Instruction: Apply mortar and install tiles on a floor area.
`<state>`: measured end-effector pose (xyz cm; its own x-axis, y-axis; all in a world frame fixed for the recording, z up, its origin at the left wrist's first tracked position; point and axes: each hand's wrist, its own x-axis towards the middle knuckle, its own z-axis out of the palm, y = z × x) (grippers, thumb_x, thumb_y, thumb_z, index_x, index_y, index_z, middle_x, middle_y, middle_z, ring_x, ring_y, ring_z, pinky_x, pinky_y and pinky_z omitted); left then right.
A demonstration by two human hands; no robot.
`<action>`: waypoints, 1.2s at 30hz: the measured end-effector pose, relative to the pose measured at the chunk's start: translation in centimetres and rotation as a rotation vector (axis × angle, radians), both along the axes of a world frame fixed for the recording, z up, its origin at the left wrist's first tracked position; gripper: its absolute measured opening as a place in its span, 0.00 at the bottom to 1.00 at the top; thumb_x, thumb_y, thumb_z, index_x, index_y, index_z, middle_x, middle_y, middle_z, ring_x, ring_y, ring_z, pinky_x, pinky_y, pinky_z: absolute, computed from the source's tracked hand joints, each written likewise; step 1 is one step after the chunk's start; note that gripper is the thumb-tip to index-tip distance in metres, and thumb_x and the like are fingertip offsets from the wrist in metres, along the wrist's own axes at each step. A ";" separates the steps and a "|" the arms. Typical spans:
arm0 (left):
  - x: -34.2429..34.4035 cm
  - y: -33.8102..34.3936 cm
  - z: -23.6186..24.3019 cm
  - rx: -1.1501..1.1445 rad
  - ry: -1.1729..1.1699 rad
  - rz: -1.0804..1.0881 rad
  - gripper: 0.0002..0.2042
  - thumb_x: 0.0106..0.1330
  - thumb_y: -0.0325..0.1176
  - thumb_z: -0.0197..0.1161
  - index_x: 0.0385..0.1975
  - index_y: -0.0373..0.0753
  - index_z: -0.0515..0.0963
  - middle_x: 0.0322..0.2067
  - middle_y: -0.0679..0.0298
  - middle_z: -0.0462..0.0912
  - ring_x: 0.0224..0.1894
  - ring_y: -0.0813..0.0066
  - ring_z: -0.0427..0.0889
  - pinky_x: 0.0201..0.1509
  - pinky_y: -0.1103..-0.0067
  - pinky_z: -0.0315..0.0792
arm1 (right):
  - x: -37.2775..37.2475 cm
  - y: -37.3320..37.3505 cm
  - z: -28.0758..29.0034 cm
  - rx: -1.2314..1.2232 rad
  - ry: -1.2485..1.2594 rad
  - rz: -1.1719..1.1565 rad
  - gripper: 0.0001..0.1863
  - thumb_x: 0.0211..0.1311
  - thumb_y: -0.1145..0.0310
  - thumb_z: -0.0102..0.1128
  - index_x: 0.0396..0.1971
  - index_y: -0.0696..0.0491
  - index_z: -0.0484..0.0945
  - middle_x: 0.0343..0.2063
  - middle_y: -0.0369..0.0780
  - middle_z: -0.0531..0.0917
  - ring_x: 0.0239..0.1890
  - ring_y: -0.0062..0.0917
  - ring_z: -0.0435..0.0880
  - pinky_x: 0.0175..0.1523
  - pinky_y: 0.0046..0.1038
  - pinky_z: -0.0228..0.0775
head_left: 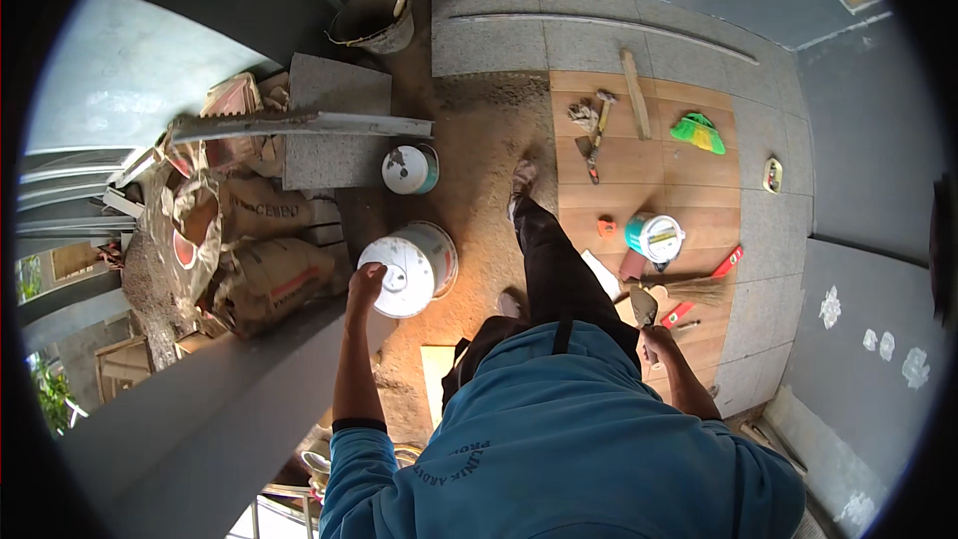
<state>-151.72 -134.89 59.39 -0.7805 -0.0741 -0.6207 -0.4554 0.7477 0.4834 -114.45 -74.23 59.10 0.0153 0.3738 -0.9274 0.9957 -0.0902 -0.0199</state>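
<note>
My left hand (367, 284) is closed at the left edge of a large white bucket (443, 258), its fingers curled at the rim of the pale round top (407, 277). My right hand (657, 342) grips a trowel (644, 307), the blade pointing away from me over the wooden-look tiles. Just beyond that blade lie a straw-coloured brush (692, 288) and a red spirit level (729, 262), partly covered by the brush. A teal-and-white tub (654, 237) stands close by. Farther off on the bare ground is a smaller white pail (410, 170).
Cement bags (274, 279) are piled at left, beside a grey tile slab (337, 130) and a long metal bar (319, 125). A dark bucket (374, 20) stands at the far left. Across the tiles lie a hammer (605, 112), a wooden strip (635, 95) and a green brush head (698, 133).
</note>
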 end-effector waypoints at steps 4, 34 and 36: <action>-5.4 -0.1 -2.9 -0.023 -0.062 0.059 0.18 0.63 0.44 0.64 0.44 0.35 0.84 0.40 0.50 0.87 0.46 0.57 0.87 0.51 0.68 0.77 | -10.8 1.3 0.1 -0.064 -0.047 0.047 0.16 0.60 0.56 0.62 0.33 0.56 0.77 0.17 0.40 0.77 0.14 0.29 0.77 0.20 0.35 0.72; -72.9 7.4 -24.0 0.340 -0.085 0.636 0.39 0.71 0.60 0.55 0.74 0.40 0.54 0.73 0.45 0.52 0.73 0.48 0.58 0.69 0.51 0.66 | -30.7 0.1 8.0 -0.051 -0.451 -0.186 0.11 0.63 0.61 0.60 0.32 0.52 0.74 0.15 0.39 0.74 0.13 0.28 0.75 0.18 0.35 0.70; -76.8 6.3 -26.6 0.425 -0.066 0.744 0.41 0.71 0.61 0.55 0.75 0.42 0.51 0.75 0.46 0.45 0.75 0.47 0.54 0.70 0.48 0.61 | -31.3 -1.1 8.1 -0.064 -0.475 -0.182 0.11 0.64 0.61 0.60 0.33 0.52 0.74 0.16 0.39 0.75 0.15 0.27 0.76 0.18 0.35 0.70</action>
